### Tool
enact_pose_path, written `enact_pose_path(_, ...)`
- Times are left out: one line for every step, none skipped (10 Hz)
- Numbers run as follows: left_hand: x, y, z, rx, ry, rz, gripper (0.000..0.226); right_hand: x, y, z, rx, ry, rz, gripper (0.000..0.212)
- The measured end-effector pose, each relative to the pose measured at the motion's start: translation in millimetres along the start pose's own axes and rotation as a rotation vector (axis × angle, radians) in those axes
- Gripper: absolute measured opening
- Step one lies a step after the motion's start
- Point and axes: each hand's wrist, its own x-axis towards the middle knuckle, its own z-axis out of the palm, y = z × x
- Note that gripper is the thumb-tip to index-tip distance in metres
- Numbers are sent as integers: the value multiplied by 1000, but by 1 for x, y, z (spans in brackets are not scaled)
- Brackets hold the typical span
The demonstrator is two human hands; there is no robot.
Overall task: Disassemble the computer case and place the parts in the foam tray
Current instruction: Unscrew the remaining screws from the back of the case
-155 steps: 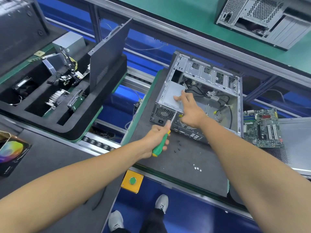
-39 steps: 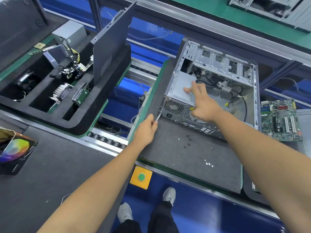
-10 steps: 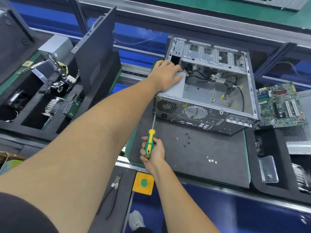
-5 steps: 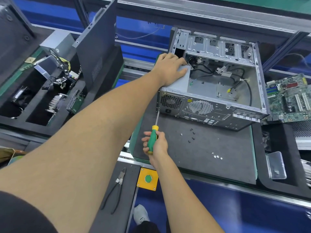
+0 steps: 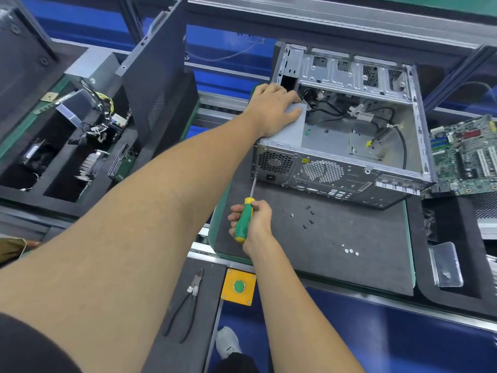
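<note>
Grey mat [image 5: 336,265], hands [image 5: 274,110] on case [image 5: 349,168]

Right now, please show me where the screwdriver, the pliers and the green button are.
screwdriver [image 5: 243,220], head view, on the green handle held by the right hand.
pliers [image 5: 197,281], head view, on the jaws near the pivot.
green button [image 5: 239,286], head view, on the round cap in the yellow box.

Dark mat [image 5: 349,267], computer case [image 5: 347,146] and loose screws [image 5: 309,216] on it
</note>
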Motion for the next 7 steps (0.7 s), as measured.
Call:
enact_pose_path(0, -1, 0, 1, 11, -2, 46, 3, 0, -5, 56, -25, 13, 41)
enact_pose_path(-1, -1, 1, 1, 14, 0, 45, 2, 6, -6, 39, 5, 21, 33)
enact_pose_path(-1, -1, 1, 3, 11, -5, 45, 3, 8, -5, -52, 59, -24, 23)
enact_pose_path(0, -1, 1, -1, 7, -9, 45, 8, 12, -7, -202, 175, -189, 16)
enact_pose_path(0, 0, 0, -3, 2, -13, 45, 13, 19, -10, -380, 353, -316, 27)
enact_pose_path(0, 0, 0, -5, -1, -15, 44, 14, 16, -8, -310, 364, -268, 29)
enact_pose_path(0, 2, -1, -6, 0, -12, 44, 14, 12, -14, -150, 291, -231, 28)
